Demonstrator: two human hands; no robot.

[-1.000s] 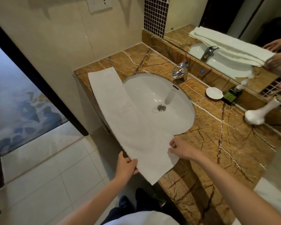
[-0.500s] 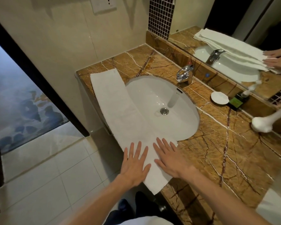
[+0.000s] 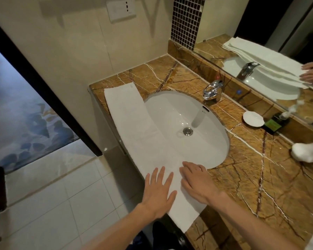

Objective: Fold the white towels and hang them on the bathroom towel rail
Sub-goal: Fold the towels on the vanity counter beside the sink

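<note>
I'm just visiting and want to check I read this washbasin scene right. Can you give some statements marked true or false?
1. The left hand and the right hand lie flat on the near end of the white towel. True.
2. The towel hangs on a rail. False: it lies on the counter, along the sink.
3. The small white dish sits left of the sink. False: it sits to the sink's right.
4. A shiny metal tap stands behind the sink. True.
</note>
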